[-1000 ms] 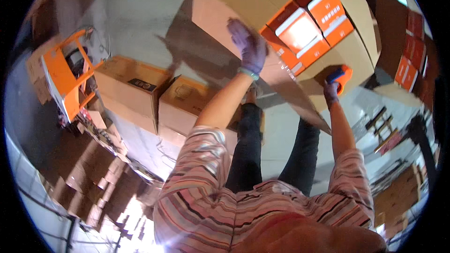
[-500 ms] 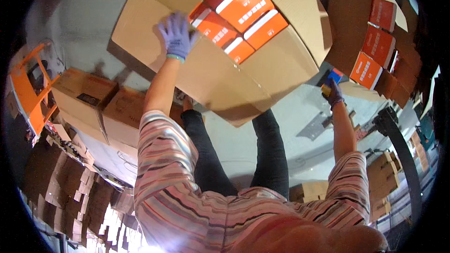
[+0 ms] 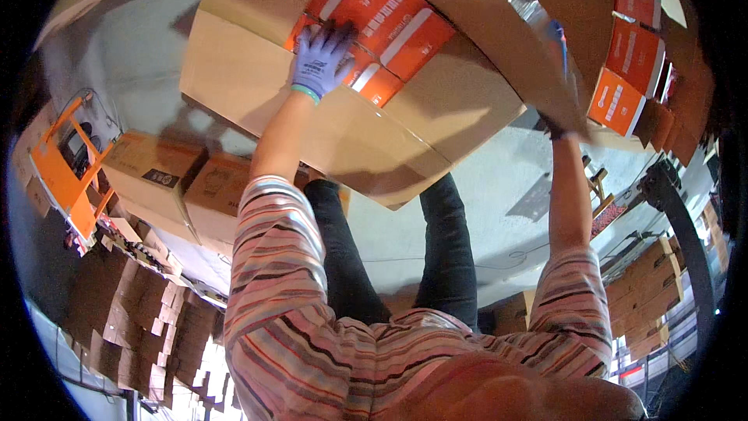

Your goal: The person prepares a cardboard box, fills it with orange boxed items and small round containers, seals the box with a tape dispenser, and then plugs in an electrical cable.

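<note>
Open carton (image 3: 234,70), broad flaps folded outward; right flap (image 3: 506,39) raised, motion-blurred, close to second carton (image 3: 575,8), narrow gap there. Pale floor (image 3: 502,195) open below, around the legs (image 3: 444,249). Orange boxes (image 3: 382,19) packed inside the carton. Left hand (image 3: 318,66) at their near-left edge, fingers spread, gripping nothing. Right hand (image 3: 557,123) mostly behind raised flap; finger opening and hold can't be told.
</note>
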The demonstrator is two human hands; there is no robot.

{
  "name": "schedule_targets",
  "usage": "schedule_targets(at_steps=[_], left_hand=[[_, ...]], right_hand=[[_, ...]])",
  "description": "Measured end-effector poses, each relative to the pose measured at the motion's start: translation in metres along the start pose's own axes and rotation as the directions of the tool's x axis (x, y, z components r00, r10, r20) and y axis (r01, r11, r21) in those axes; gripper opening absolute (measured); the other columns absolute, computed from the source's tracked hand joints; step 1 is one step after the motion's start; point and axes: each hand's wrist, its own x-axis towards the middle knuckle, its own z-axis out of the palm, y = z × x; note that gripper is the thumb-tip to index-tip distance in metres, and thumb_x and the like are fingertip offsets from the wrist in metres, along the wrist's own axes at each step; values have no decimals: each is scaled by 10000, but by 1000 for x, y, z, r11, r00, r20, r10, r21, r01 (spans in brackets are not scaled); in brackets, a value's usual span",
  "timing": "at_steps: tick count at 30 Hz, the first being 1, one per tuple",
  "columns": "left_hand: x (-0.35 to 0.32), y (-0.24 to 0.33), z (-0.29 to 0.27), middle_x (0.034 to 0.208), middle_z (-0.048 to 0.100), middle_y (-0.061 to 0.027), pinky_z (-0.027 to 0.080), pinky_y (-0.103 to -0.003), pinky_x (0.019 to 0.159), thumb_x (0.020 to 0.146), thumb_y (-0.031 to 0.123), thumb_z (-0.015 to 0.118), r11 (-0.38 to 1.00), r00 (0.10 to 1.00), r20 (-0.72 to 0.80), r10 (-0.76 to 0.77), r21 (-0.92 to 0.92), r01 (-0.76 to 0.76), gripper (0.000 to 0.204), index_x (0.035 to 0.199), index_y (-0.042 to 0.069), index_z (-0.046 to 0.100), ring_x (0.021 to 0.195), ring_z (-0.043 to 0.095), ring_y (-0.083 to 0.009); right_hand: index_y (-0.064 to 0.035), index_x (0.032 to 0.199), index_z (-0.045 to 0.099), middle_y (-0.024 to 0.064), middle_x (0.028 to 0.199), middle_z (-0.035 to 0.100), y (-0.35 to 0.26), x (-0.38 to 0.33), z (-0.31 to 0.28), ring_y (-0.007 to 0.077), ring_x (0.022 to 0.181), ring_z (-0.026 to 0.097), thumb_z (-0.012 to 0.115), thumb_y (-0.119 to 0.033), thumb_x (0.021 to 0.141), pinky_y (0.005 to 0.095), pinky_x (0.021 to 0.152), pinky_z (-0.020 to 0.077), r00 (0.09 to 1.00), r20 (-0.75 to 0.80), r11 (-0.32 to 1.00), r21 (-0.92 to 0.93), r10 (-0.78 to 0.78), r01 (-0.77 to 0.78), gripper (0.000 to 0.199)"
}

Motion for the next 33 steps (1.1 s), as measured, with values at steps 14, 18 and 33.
schedule_targets(at_steps=[14, 18, 33], left_hand=[[-57, -181, 20, 1417, 300, -225, 164, -523, 1059, 885, 393, 425, 569, 419, -426, -802, -330, 753, 648, 1361, -22, 282, 1324, 248, -367], [2, -271, 6, 1324, 452, -208, 332, -465, 998, 843, 631, 378, 330, 548, 256, -796, -576, 748, 780, 1386, 78, 295, 1215, 442, -367], [19, -249, -12, 1206, 546, -212, 428, -435, 901, 800, 673, 429, 498, 701, 317, -639, -523, 691, 768, 1296, 87, 454, 1106, 535, -352]], right_hand=[[-71, 869, 513, 121, 821, 550, 8, -3, 230, 324, 823, 544, 648, -363, 746, 487, 825, 373, 915, 42, 69, -995, -402, 76, 344], [-67, 896, 530, 120, 845, 568, 3, 2, 262, 321, 863, 548, 649, -373, 749, 479, 844, 383, 935, 37, 24, -999, -352, 49, 360], [-44, 1091, 644, 142, 995, 669, -115, 271, 299, 255, 956, 633, 633, -617, 716, 353, 881, 452, 952, -306, 300, -909, -11, -289, 684]])
